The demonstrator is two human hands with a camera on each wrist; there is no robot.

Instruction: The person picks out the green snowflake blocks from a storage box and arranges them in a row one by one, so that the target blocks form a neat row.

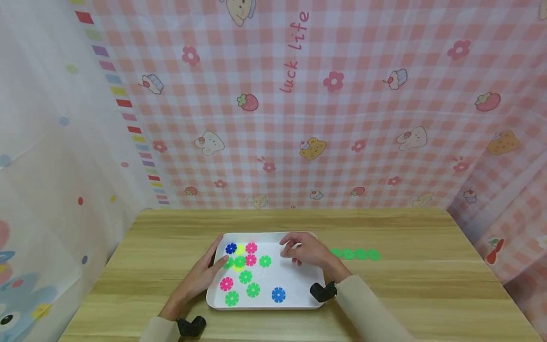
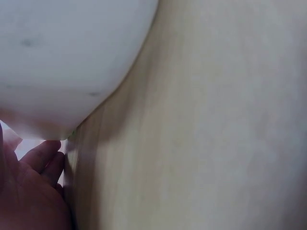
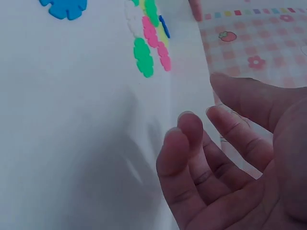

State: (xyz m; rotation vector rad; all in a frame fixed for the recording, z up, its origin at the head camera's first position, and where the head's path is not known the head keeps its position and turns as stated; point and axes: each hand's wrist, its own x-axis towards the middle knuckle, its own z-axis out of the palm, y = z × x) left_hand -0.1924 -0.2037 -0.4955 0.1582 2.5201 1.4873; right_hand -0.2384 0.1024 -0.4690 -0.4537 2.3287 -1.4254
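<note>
A white tray lies on the table, with several notched plastic discs in it, mostly towards its left half. My left hand holds the tray's left side, thumb over the rim near a green disc and the other fingers along the outside. Over the right part of the tray hovers my right hand; its fingers are loosely bent and nothing shows between them in the right wrist view. A blue disc lies apart near the tray's front, and pink discs lie at the left.
Right of the tray, a row of several green discs lies on the wooden table, its left end partly behind my right wrist. A pink checked curtain hangs behind the table's far edge.
</note>
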